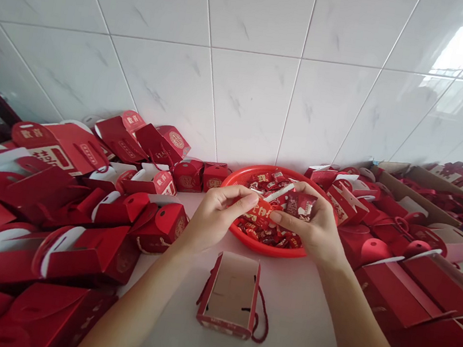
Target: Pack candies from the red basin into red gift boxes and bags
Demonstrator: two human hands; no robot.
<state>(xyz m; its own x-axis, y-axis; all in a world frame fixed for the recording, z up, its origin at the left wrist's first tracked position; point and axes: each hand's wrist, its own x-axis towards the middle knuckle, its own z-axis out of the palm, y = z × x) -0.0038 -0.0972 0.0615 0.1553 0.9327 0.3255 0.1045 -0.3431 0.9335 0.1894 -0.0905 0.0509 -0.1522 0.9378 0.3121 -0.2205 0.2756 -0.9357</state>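
Observation:
My left hand [222,213] pinches the edge of a lollipop in a flat red wrapper [258,212] with pale lettering. Its white stick [279,193] points up to the right, toward my right hand [321,227]. That hand is closed, its thumb on the lollipop's wrapper and a dark red candy packet [300,206] in its fingers. Both hands are above a red plastic basket [263,250] holding many wrapped candies [272,236]. Nearer to me, between my forearms, a small red gift box [230,295] lies with its white inside facing up and a dark red cord handle at its right.
Red gift boxes [84,256] crowd the left side, several with flaps up. More red boxes [424,283] fill the right. Behind them stands a cardboard carton [420,193] with red items inside. A white tiled wall [246,100] closes off the back of the white tabletop [278,325].

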